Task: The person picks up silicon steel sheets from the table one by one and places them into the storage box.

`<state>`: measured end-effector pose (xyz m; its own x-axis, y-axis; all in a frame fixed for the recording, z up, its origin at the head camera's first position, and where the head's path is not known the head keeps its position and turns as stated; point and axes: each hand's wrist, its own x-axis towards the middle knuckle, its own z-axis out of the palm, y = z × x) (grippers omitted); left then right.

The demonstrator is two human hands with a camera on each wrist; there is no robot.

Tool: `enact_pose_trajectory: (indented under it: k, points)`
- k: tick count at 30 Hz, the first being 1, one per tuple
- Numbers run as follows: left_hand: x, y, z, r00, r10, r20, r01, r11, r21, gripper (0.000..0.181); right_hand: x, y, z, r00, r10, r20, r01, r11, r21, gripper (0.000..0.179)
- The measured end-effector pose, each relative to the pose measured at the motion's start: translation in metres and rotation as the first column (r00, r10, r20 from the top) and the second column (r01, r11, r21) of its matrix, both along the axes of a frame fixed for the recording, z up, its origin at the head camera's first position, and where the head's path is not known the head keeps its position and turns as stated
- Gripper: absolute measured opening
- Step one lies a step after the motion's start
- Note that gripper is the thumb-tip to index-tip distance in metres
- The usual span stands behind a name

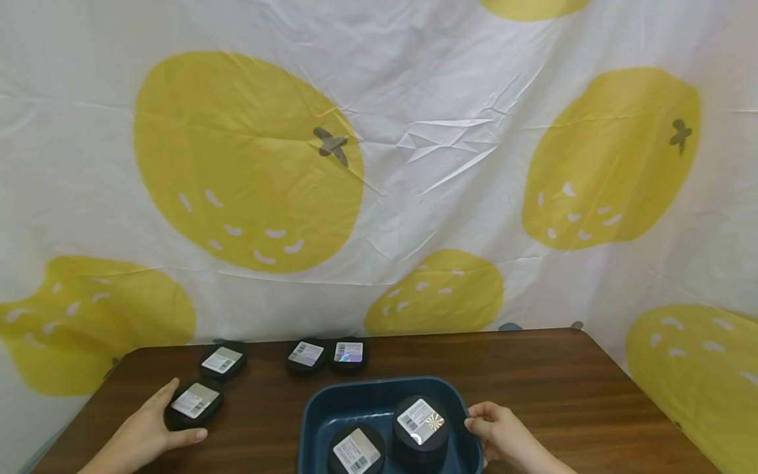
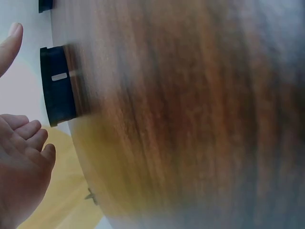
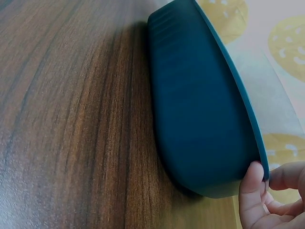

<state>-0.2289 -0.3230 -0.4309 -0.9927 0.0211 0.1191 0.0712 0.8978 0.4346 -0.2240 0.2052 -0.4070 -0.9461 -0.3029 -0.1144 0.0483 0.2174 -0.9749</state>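
Near the left edge of the tabletop [image 1: 254, 428] lay a jar [image 1: 195, 403], just right of the nearer left hand [image 1: 147, 424], between its spread thumb and fingers; contact was unclear. The right hand [image 1: 499, 429] pinched the tray [image 1: 379, 394] by its right rim.

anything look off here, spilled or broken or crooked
Nothing looks spilled or broken, and none of the black containers is tipped over. Only their labels point different ways, and the fruit-print sheet behind the table has sharp creases, which looks slightly untidy.
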Motion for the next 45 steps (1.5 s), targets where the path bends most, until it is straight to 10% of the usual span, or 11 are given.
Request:
enact_pose_trajectory:
  k: [23, 45]
  points:
    - [-0.015, -0.008, -0.004, 0.993, -0.016, 0.119, -0.003, 0.987, 0.161, 0.104, -0.002, -0.004, 0.002, 1.000, -0.003, -0.009, 0.003, 1.000, 0.007, 0.030]
    - [-0.025, -0.007, -0.014, 0.992, 0.004, 0.125, -0.012, 0.998, 0.065, 0.110, 0.000, 0.000, -0.001, 1.000, -0.008, 0.005, 0.008, 1.000, 0.014, 0.029]
